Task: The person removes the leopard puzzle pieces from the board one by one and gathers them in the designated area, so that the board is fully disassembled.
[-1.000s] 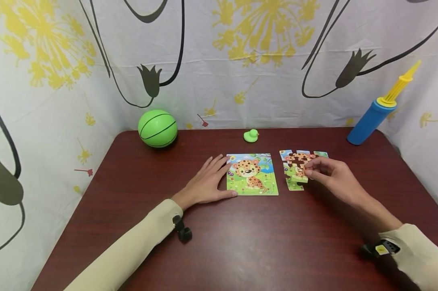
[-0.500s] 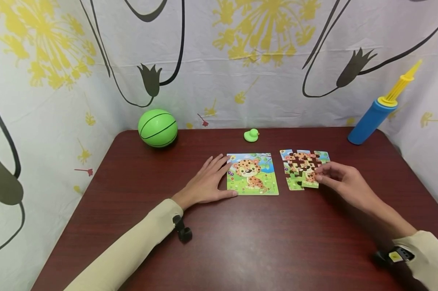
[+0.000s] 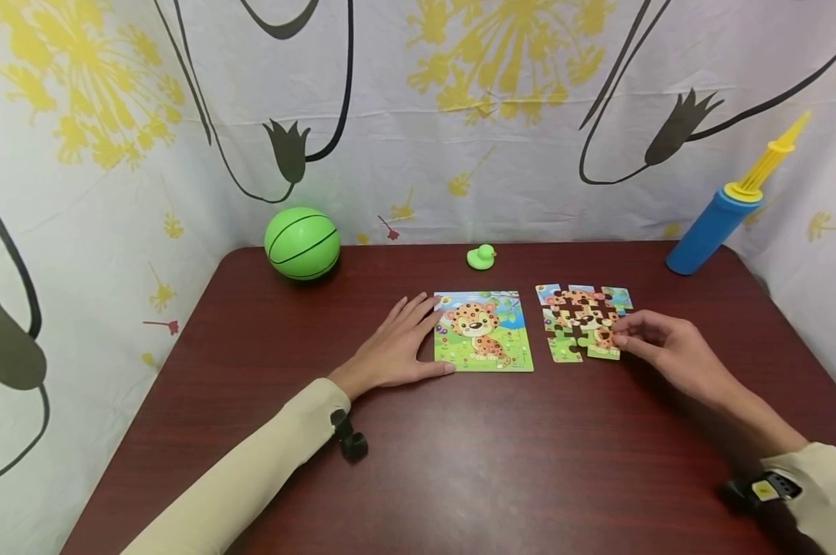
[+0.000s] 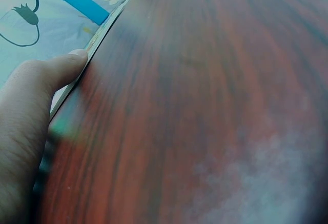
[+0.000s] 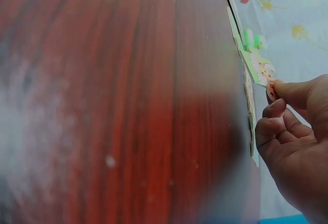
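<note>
My left hand lies spread with its fingertips and thumb on the left side of a square leopard picture board. In the left wrist view the thumb rests along the board's edge. To the right of the board, loose jigsaw pieces form a leopard picture with narrow gaps. My right hand pinches a puzzle piece between thumb and fingers at the picture's lower middle. The right wrist view shows this piece tilted up above the others. The hand hides the lower right of the picture.
A green ball sits at the back left of the dark red table. Behind the board stands a small green rubber duck. A blue and yellow hand pump leans at the back right, by the patterned curtain.
My right hand has moved right and slightly down with the puzzle piece, from over the left and middle pieces to the lower middle of the picture. The left hand has stayed put.
</note>
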Demonstrator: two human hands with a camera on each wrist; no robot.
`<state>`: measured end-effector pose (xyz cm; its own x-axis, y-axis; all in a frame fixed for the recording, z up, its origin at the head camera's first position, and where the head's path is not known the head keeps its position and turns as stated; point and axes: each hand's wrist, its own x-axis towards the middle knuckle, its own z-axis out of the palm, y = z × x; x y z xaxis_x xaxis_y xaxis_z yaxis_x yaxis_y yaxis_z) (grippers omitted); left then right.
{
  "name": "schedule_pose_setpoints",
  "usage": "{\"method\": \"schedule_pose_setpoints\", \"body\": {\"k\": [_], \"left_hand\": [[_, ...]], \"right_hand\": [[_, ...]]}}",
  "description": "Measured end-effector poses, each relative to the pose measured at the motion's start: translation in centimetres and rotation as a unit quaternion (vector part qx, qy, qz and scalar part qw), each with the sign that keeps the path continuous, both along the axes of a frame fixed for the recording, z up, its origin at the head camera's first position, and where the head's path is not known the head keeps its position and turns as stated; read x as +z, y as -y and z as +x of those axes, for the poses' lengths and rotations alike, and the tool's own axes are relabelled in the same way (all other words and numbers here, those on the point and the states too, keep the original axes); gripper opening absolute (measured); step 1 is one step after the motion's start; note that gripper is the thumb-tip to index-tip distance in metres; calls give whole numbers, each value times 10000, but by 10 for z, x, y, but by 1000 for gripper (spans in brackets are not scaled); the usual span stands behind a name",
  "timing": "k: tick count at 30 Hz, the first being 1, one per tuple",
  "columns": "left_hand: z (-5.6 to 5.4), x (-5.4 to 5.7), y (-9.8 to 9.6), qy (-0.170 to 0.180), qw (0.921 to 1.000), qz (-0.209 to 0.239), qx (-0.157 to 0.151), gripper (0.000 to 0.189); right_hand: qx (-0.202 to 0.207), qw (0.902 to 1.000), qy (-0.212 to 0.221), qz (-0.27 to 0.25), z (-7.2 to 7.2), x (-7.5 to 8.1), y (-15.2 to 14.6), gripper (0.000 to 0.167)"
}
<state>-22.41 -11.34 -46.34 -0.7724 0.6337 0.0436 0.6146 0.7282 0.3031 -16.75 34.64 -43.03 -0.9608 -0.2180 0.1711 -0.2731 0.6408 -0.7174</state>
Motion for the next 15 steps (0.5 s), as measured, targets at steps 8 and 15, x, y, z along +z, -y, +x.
{"method": "schedule_pose_setpoints", "body": {"k": [8, 15], "left_hand": [[0, 0, 0, -8, 10000, -14, -7, 107], [0, 0, 0, -38, 10000, 52, -44, 106]], "right_hand": [[-55, 9997, 17, 235, 0, 0, -2, 13], [-94, 9981, -114, 598, -1, -1, -1, 9]]}}
